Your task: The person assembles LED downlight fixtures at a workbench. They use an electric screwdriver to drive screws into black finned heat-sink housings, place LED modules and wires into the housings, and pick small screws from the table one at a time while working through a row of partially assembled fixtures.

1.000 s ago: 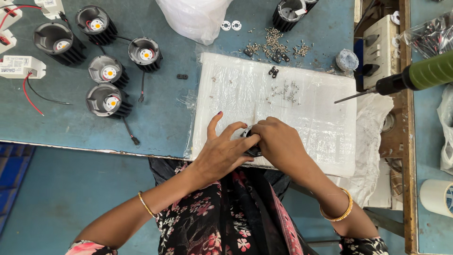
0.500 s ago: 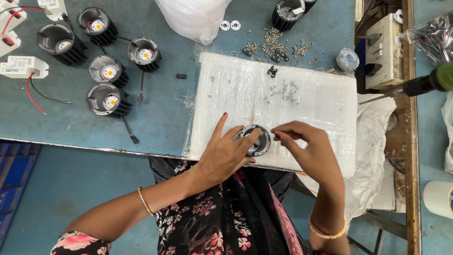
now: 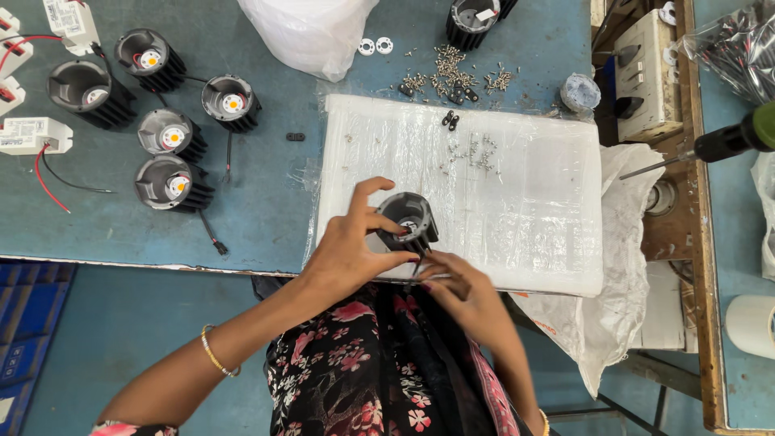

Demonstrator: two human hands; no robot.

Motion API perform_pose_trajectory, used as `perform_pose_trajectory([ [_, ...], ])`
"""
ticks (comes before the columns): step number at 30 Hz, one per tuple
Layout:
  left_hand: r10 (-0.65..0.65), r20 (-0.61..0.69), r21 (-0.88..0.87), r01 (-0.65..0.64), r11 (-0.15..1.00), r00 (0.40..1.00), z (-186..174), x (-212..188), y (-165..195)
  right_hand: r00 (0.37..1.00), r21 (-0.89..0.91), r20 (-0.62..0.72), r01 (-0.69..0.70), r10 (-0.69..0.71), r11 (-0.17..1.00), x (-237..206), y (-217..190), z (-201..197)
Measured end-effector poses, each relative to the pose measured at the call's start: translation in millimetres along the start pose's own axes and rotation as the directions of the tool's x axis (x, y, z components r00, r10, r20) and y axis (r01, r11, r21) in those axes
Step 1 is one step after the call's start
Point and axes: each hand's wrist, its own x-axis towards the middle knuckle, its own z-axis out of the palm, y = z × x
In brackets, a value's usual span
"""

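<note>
Left hand (image 3: 351, 250) grips a black ribbed lamp housing (image 3: 408, 222), round and finned, fingers curled around its side, at lower centre of the frame. Right hand (image 3: 464, 295) sits just below it, blurred; fingers pinched narrow near the housing's base, whether holding anything I cannot tell. Housing rests on a white plastic-wrapped pad (image 3: 525, 202), crinkly and glossy. Small metal screws (image 3: 452, 77) lie scattered at top centre. Worn blue table (image 3: 266, 202); five similar lamps (image 3: 173, 182) upper left.

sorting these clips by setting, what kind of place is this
Likely a small workshop bench for assembling lamps: finned black lamp housings on the blue table, a heap of loose screws, and a powered screwdriver.
</note>
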Motion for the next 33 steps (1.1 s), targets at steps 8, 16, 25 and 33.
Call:
perform_pose_trajectory([
  [8, 0.159, -0.029, 0.008, -0.159, 0.987, 0.987, -12.8, -28.4, 22.6, 0.996, 0.546, 0.043, 0.038, -0.073, 0.837, -6.4, 31.2, 11.8],
  [16, 0.533, 0.112, 0.173, -0.545, 0.821, 0.839, -8.1, -49.3, 9.3, 1.0, -0.276, -0.01, 0.002, -0.005, 0.961, -21.6, 41.4, 8.0],
  [25, 0.549, 0.229, 0.211, -0.591, 0.778, 0.804, 20.0, -31.8, -34.7, 0.998, -0.646, -0.064, -0.037, -0.005, 0.762, -29.7, 18.6, 21.3],
  [33, 0.528, 0.277, 0.141, -0.578, 0.804, 0.803, 22.5, -18.2, -42.1, 0.973, -0.579, -0.139, 0.071, -0.185, 0.812, -25.1, -24.5, -0.7],
])
